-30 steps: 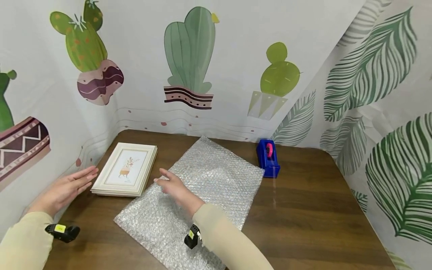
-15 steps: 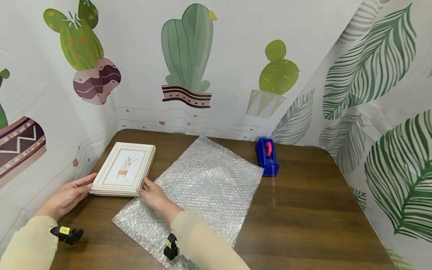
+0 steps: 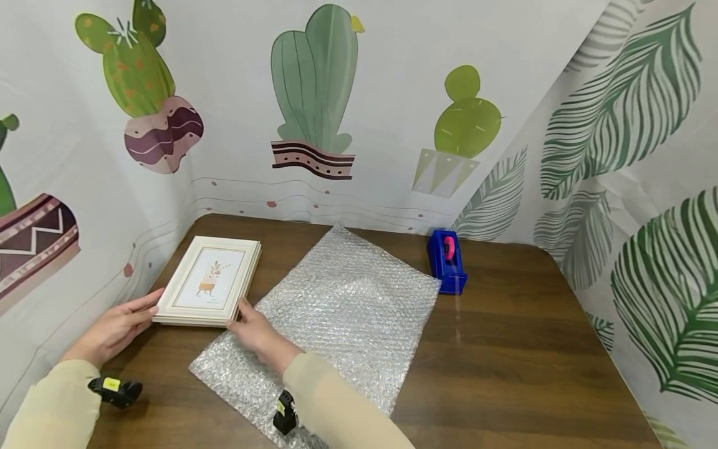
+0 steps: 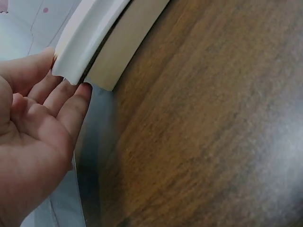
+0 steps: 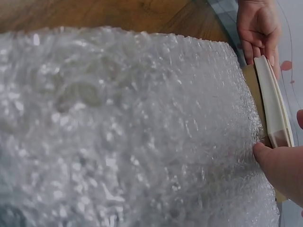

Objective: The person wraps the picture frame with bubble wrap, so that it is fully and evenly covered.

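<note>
A cream picture frame (image 3: 187, 262) with a plant print lies face up at the table's left side, above a beige layer (image 4: 128, 45) that shows beneath its edge. My left hand (image 3: 114, 330) pinches the frame's near left corner, thumb on top and fingertips at the lower edge. At the near right corner, my right hand (image 3: 258, 333) grips the side of the frame; some of its fingers are hidden. Under my right forearm a sheet of bubble wrap (image 3: 348, 318) is spread slantwise, one side reaching close to the frame.
Behind the wrap's right corner stands a blue tape dispenser (image 3: 447, 268) with a pink roll core, and a strip of clear tape seems to trail from it. Patterned cloth (image 3: 387, 93) hangs along the back and sides of the brown wooden table (image 3: 516, 349).
Both hands have come in to the picture frame; the right moved left and nearer, the left moved slightly right. They now hold its near corners. The frame itself has hardly moved.
</note>
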Action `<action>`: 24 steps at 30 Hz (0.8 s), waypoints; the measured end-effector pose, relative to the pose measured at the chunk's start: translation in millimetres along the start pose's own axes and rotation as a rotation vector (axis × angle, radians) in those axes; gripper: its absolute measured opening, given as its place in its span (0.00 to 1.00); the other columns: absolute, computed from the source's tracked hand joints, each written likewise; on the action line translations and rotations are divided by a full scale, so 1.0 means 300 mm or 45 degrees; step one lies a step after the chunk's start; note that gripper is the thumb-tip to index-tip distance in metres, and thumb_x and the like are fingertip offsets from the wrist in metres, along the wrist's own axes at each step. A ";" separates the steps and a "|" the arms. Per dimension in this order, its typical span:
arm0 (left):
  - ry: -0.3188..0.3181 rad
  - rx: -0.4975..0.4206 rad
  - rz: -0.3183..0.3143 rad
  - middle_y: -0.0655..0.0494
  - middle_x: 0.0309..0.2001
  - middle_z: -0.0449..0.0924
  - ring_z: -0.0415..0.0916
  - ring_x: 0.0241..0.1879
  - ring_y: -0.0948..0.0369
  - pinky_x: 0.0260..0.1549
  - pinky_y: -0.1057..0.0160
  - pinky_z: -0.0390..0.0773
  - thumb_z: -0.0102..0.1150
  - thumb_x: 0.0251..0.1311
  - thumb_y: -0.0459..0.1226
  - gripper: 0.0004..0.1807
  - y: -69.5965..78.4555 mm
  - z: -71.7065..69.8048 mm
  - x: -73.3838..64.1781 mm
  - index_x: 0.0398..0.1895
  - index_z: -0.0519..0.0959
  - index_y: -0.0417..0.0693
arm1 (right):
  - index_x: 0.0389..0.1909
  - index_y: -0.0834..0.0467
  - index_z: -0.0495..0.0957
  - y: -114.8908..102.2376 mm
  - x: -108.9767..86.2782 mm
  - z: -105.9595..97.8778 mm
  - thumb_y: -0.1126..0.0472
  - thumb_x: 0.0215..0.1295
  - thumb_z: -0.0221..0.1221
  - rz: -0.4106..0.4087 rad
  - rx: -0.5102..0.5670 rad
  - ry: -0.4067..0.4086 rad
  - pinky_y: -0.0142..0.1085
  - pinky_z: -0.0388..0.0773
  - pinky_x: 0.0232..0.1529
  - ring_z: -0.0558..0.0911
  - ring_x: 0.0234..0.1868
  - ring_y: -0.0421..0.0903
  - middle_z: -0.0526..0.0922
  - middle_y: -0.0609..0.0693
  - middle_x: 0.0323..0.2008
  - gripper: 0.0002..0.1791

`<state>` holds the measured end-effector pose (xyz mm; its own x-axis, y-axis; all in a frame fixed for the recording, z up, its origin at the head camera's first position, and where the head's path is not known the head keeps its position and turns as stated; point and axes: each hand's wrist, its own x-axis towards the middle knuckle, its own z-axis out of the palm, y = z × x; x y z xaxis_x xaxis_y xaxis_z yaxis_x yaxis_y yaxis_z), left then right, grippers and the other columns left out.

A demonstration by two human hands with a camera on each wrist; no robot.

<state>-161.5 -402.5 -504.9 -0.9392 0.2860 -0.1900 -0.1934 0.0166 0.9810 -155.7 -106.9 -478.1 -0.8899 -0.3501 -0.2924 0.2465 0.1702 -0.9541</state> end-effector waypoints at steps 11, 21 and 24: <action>-0.080 -0.185 0.137 0.85 0.52 0.78 0.73 0.51 0.85 0.44 0.83 0.75 0.41 0.73 0.26 0.28 0.031 0.032 -0.012 0.55 0.80 0.70 | 0.69 0.67 0.64 -0.017 0.006 0.004 0.66 0.69 0.57 -0.100 0.186 0.171 0.38 0.67 0.71 0.67 0.73 0.53 0.64 0.58 0.74 0.29; -0.076 -0.312 0.194 0.78 0.54 0.80 0.77 0.53 0.80 0.46 0.81 0.78 0.39 0.72 0.23 0.29 0.060 0.062 -0.040 0.58 0.80 0.65 | 0.61 0.70 0.74 -0.011 -0.001 0.017 0.73 0.62 0.60 -0.132 0.258 0.344 0.30 0.78 0.59 0.79 0.63 0.52 0.75 0.59 0.66 0.24; -0.096 -0.367 0.229 0.75 0.55 0.81 0.78 0.53 0.78 0.47 0.80 0.78 0.37 0.72 0.22 0.30 0.067 0.066 -0.046 0.58 0.80 0.63 | 0.59 0.69 0.75 -0.015 -0.002 0.019 0.74 0.61 0.61 -0.125 0.300 0.363 0.28 0.79 0.56 0.81 0.60 0.49 0.77 0.58 0.64 0.24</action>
<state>-146.8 -387.2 -481.7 -0.9440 0.3298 -0.0011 -0.1090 -0.3089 0.9448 -154.1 -112.7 -474.0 -0.9766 -0.0781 -0.2005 0.2066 -0.0794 -0.9752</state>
